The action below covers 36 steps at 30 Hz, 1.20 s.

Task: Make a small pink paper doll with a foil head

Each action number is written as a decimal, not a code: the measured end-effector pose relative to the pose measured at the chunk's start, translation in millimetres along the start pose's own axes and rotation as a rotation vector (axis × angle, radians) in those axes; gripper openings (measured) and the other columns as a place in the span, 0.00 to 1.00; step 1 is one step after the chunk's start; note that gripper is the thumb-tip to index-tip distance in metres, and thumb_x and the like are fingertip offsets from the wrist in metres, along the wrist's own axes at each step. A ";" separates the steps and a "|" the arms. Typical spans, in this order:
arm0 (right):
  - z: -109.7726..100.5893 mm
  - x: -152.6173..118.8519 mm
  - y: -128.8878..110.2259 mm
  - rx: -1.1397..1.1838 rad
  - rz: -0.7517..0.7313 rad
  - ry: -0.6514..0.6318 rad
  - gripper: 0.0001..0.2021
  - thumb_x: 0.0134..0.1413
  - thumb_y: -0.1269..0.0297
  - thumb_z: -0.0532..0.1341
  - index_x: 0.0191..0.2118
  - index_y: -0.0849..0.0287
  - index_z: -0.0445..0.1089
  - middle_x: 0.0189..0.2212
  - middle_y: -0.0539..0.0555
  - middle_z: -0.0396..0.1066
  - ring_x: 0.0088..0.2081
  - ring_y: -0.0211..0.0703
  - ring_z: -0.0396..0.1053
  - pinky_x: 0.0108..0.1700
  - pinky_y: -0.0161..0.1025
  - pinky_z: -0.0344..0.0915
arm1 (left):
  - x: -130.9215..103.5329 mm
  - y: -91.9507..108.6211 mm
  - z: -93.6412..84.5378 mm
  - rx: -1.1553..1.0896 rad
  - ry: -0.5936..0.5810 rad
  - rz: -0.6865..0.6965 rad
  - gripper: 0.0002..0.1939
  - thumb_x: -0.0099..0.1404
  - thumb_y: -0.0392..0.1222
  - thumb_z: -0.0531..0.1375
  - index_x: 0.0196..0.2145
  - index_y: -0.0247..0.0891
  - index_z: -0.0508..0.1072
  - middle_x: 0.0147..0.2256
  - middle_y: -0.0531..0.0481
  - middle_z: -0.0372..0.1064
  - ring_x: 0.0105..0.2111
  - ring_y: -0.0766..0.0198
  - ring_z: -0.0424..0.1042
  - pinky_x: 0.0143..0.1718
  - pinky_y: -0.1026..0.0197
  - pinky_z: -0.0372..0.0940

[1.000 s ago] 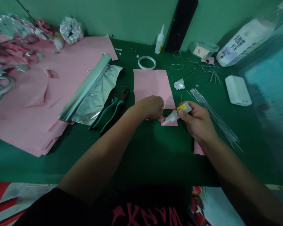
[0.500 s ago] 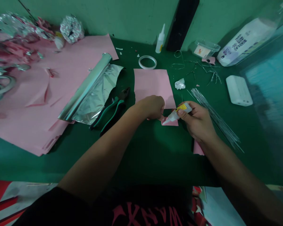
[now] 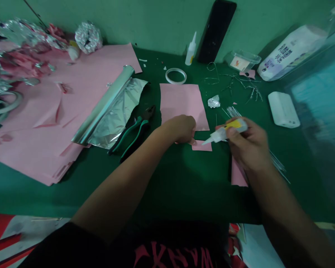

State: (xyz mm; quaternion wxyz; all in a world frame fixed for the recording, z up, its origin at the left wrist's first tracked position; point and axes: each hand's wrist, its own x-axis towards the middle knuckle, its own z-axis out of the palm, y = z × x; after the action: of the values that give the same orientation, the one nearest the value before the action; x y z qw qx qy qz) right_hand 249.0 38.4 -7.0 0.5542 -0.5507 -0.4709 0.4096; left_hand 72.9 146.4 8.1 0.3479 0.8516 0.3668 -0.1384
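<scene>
Your right hand (image 3: 249, 143) closes its fingers around a glue bottle (image 3: 236, 126), nozzle pointing left over a small pink paper strip (image 3: 203, 146) on the green desk (image 3: 173, 186). Your left hand (image 3: 185, 129) presses its fingers on the strip's left end.

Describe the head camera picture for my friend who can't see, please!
A right hand holds a glue bottle, its nozzle angled toward a small pink paper rectangle on a green tabletop, while the left hand touches the paper's left end. Around them lie pliers, a foil roll, thin metal wires and larger pink paper sheets.
</scene>
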 end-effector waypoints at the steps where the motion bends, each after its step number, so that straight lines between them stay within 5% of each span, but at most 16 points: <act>1: -1.8 -1.2 -6.6 0.017 -0.070 0.041 0.10 0.48 0.58 0.71 0.36 0.51 0.72 0.31 0.53 0.73 0.36 0.50 0.73 0.39 0.48 0.71 | 0.2 -0.4 0.0 -0.002 -0.001 -0.004 0.16 0.56 0.50 0.68 0.36 0.34 0.77 0.29 0.45 0.74 0.28 0.60 0.71 0.31 0.58 0.60; 6: -9.5 -0.3 -19.0 -0.195 -0.463 0.353 0.07 0.57 0.62 0.65 0.42 0.45 0.72 0.40 0.54 0.72 0.44 0.53 0.72 0.48 0.51 0.67 | -0.5 -1.4 -1.2 -0.027 -0.036 -0.030 0.16 0.57 0.50 0.67 0.36 0.34 0.76 0.32 0.44 0.76 0.23 0.64 0.69 0.29 0.59 0.60; 10: -15.5 7.8 -5.8 -0.630 -0.331 0.205 0.11 0.53 0.60 0.68 0.42 0.49 0.71 0.38 0.54 0.75 0.39 0.54 0.73 0.42 0.51 0.68 | 0.8 -4.2 -0.3 -0.061 -0.030 -0.016 0.17 0.55 0.51 0.67 0.37 0.34 0.76 0.31 0.44 0.76 0.22 0.64 0.69 0.28 0.58 0.61; 17: -22.7 17.6 13.5 -0.783 -0.383 0.287 0.15 0.53 0.56 0.66 0.45 0.54 0.70 0.38 0.54 0.77 0.37 0.51 0.75 0.40 0.49 0.70 | 4.0 -7.7 1.3 -0.069 -0.016 -0.012 0.17 0.54 0.51 0.67 0.36 0.35 0.75 0.32 0.45 0.76 0.21 0.65 0.69 0.26 0.60 0.60; 22: -31.3 24.3 20.6 -0.730 -0.353 0.347 0.15 0.52 0.56 0.67 0.44 0.55 0.70 0.37 0.55 0.78 0.34 0.49 0.75 0.37 0.46 0.71 | 3.9 -7.7 0.9 -0.053 -0.018 -0.007 0.18 0.54 0.52 0.67 0.37 0.35 0.76 0.32 0.45 0.76 0.23 0.64 0.70 0.28 0.59 0.62; 25: -31.0 23.8 17.7 -0.399 -0.376 0.386 0.15 0.53 0.59 0.68 0.45 0.55 0.70 0.36 0.55 0.77 0.36 0.48 0.76 0.39 0.45 0.72 | 3.7 -7.7 1.1 -0.062 -0.019 -0.013 0.18 0.54 0.51 0.67 0.37 0.34 0.76 0.33 0.45 0.77 0.22 0.64 0.69 0.28 0.59 0.61; 28: -22.6 16.5 12.9 -0.021 -0.302 0.209 0.14 0.55 0.59 0.66 0.47 0.53 0.69 0.36 0.54 0.77 0.39 0.48 0.76 0.38 0.44 0.72 | 3.9 -7.3 1.1 -0.055 -0.015 -0.007 0.18 0.54 0.51 0.67 0.37 0.35 0.77 0.33 0.44 0.77 0.23 0.64 0.70 0.29 0.59 0.61; 32: -2.8 2.4 10.3 0.025 -0.133 -0.136 0.16 0.56 0.55 0.65 0.48 0.53 0.69 0.37 0.54 0.78 0.39 0.46 0.76 0.38 0.43 0.72 | 4.0 -4.3 -0.4 -0.034 -0.025 -0.021 0.18 0.54 0.50 0.67 0.38 0.35 0.78 0.31 0.45 0.76 0.24 0.63 0.71 0.30 0.59 0.61; 36: 11.7 -3.1 11.7 -0.105 -0.102 -0.139 0.16 0.53 0.54 0.68 0.44 0.54 0.70 0.34 0.53 0.78 0.35 0.43 0.75 0.38 0.41 0.72 | 3.6 -1.2 -1.6 0.010 -0.011 -0.035 0.17 0.54 0.47 0.67 0.39 0.34 0.78 0.33 0.44 0.76 0.25 0.62 0.71 0.29 0.60 0.60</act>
State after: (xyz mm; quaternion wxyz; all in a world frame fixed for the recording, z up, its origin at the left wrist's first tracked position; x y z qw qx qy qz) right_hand 237.6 38.7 -19.4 0.5108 -0.5243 -0.5566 0.3929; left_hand 74.5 150.0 7.0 0.3433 0.8459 0.3791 -0.1511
